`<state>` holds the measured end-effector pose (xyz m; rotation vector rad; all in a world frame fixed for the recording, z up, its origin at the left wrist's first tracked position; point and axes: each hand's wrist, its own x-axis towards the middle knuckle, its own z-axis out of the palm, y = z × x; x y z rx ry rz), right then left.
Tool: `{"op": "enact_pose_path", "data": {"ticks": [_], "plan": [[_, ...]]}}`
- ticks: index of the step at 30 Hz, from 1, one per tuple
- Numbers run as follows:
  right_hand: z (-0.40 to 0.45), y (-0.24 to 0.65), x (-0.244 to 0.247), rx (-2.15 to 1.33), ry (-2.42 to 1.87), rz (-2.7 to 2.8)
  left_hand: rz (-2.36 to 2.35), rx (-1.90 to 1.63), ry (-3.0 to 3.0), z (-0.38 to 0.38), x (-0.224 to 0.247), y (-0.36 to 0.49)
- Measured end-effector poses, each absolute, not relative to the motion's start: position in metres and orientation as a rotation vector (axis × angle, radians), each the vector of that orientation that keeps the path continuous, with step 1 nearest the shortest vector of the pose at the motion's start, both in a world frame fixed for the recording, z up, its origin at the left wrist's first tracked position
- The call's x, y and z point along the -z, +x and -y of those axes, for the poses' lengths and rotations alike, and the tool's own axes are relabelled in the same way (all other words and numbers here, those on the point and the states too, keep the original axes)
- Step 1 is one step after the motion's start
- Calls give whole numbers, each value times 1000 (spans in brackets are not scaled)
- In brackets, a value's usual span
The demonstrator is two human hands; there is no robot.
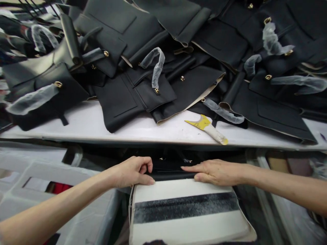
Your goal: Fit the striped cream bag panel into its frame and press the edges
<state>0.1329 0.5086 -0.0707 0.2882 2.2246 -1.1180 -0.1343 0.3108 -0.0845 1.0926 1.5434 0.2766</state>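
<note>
A pale panel with a dark band across it (184, 211) lies at the bottom middle, close to my body. A black piece (166, 175) runs along its far edge. My left hand (138, 172) rests at the panel's far left corner, fingers curled and thumb on the edge; whether anything is pinched cannot be made out. My right hand (214, 172) lies on the far right part of the same edge, index finger stretched over the black piece and thumb on the pale surface.
Many black leather bag pieces (120, 98) with plastic-wrapped handles (157, 68) cover a white table (122, 131) ahead. A yellow and white tool (206, 128) lies near its front edge. White crates (74, 207) stand at the left, metal bars (268, 200) at the right.
</note>
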Motion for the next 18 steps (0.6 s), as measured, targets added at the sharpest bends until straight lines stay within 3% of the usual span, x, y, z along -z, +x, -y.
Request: {"op": "enact_pose_path", "data": {"ticks": [13,18], "plan": [[-449,79,78,1019,184,-2296,-1621,-214,1148,-318,90,-110],[-461,93,77,979,170,-2357,-1670,-273,1181,-308,86,-111]]}}
